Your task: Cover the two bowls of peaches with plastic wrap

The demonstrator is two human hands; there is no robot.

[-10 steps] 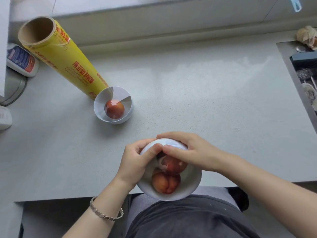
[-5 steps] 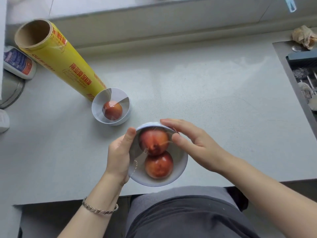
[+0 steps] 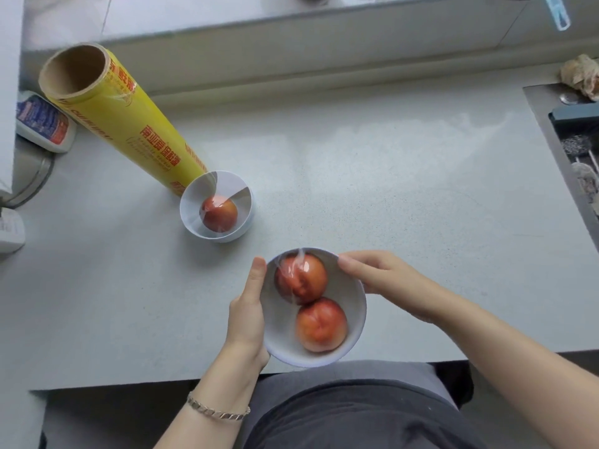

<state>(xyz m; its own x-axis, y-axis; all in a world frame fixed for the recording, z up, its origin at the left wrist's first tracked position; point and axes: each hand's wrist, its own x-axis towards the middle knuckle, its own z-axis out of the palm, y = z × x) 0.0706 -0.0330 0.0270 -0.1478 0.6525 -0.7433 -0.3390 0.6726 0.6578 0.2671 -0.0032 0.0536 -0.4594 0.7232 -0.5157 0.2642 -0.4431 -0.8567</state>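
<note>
A white bowl (image 3: 351, 303) holding two peaches (image 3: 301, 278) sits at the counter's near edge, with clear plastic wrap stretched over its top. My left hand (image 3: 248, 311) cups its left side, thumb up along the rim. My right hand (image 3: 385, 280) holds the right rim, fingers pressing the film there. A second, smaller white bowl (image 3: 244, 218) with one peach (image 3: 218, 217) stands farther back to the left, also under shiny film. Behind it the yellow plastic wrap roll (image 3: 129, 124) stands upright.
The grey counter (image 3: 389, 176) stretches to the right up to a sink (image 3: 573, 140) with utensils. A white bottle with a blue label (image 3: 42, 123) lies at the far left beside a round glass lid (image 3: 35, 183). A wall ledge runs along the back.
The near bowl has come down level from a tilt toward me onto the counter edge. My hands slid from its far rim to its left and right sides.
</note>
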